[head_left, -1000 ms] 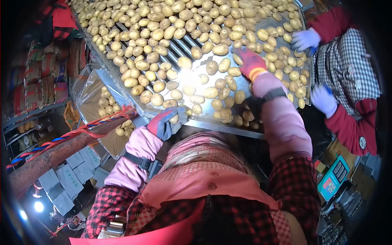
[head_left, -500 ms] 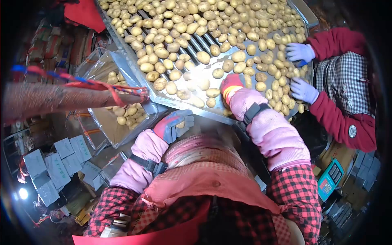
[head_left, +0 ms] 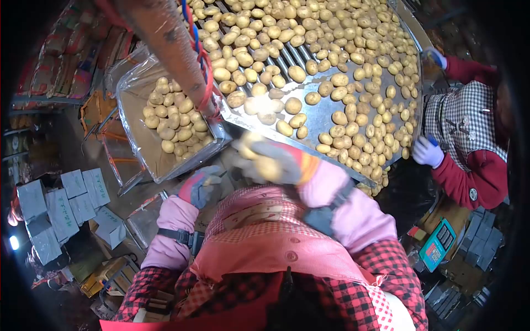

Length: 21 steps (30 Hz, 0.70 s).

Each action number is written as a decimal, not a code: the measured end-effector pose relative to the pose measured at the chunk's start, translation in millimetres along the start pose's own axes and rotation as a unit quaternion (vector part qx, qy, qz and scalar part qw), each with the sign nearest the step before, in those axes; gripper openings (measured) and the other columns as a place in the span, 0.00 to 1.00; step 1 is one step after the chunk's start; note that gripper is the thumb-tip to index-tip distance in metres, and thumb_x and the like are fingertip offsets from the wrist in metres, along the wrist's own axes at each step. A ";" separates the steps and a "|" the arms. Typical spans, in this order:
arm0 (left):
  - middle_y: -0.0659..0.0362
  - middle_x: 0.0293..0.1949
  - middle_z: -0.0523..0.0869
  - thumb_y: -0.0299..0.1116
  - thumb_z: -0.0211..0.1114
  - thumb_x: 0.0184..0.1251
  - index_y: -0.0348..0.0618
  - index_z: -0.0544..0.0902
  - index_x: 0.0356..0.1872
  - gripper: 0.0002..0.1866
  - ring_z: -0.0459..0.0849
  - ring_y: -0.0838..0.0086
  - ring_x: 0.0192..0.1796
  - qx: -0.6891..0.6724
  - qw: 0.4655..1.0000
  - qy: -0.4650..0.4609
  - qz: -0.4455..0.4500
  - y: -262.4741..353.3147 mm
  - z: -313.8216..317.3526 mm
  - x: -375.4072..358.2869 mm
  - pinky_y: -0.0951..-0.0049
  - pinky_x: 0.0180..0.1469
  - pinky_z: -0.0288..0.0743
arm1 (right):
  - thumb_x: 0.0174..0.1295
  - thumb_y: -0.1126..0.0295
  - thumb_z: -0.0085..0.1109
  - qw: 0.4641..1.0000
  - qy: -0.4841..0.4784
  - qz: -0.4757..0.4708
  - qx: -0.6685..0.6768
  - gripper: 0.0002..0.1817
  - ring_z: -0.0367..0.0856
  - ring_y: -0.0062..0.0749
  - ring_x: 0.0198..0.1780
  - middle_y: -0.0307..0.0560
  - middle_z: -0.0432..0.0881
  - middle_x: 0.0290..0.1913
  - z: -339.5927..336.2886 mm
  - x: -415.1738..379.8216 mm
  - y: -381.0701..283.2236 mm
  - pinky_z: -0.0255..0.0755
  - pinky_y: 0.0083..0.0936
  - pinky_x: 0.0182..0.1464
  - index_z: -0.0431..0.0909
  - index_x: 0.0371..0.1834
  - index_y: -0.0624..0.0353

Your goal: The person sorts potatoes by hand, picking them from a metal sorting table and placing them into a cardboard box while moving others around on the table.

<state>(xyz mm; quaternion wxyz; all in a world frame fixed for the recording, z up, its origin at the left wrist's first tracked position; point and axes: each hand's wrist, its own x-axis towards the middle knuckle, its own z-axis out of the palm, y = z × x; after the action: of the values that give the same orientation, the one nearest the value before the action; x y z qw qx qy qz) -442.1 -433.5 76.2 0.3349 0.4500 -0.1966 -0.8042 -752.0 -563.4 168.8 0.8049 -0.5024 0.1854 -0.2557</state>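
My right hand [head_left: 284, 161], in a grey-palmed glove with a red and orange cuff, is at the near edge of the sorting table, blurred by motion. It is closed around potatoes [head_left: 267, 168], one of them showing at the palm. To its left, near my apron, my left hand [head_left: 202, 186] is in a red and grey glove. Its fingers are loosely bent and apart, and no potato shows in them. Many loose potatoes [head_left: 353, 129] lie on the metal table [head_left: 314, 110], beyond my right hand.
A plastic-lined box [head_left: 138, 132] holding potatoes stands left of the table. A rusty post [head_left: 165, 44] with wires rises near the table corner. At right, a co-worker's gloved hand [head_left: 428, 151] is by the table edge. Grey boxes [head_left: 61, 215] are stacked lower left.
My right hand has come back from the table toward my body with potatoes. My left hand has drawn left and down; the potato in it no longer shows. The co-worker's hands have moved apart.
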 end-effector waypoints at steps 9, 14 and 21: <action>0.58 0.49 0.84 0.37 0.55 0.74 0.45 0.73 0.65 0.21 0.80 0.75 0.44 -0.132 0.851 0.508 0.027 -121.6 -186.8 -124.8 0.75 0.45 0.73 | 0.54 0.62 0.65 0.595 0.190 0.204 -0.754 0.25 0.81 0.45 0.52 0.46 0.79 0.53 -81.9 45.9 13.0 0.76 0.41 0.51 0.77 0.58 0.41; 0.56 0.51 0.84 0.37 0.54 0.75 0.44 0.73 0.66 0.21 0.81 0.73 0.47 0.035 0.727 0.678 -0.103 -162.5 -205.3 -127.6 0.74 0.48 0.74 | 0.55 0.62 0.65 0.589 0.169 0.134 -0.779 0.22 0.82 0.51 0.45 0.53 0.83 0.42 -123.5 70.6 39.1 0.75 0.43 0.48 0.79 0.55 0.43; 0.55 0.53 0.83 0.36 0.54 0.76 0.42 0.72 0.66 0.21 0.82 0.71 0.50 0.062 0.667 0.741 0.045 -124.0 -167.8 -107.7 0.72 0.53 0.75 | 0.53 0.66 0.65 0.725 -0.074 -0.460 -0.507 0.19 0.81 0.55 0.38 0.55 0.83 0.36 105.4 95.4 -78.6 0.76 0.43 0.45 0.81 0.49 0.60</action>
<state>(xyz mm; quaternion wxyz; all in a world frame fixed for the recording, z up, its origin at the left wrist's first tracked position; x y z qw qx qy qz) -303.5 -272.3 -23.5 0.3773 0.9080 0.0464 -0.1761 -634.8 -573.9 280.8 0.2255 -0.8765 -0.0269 -0.4245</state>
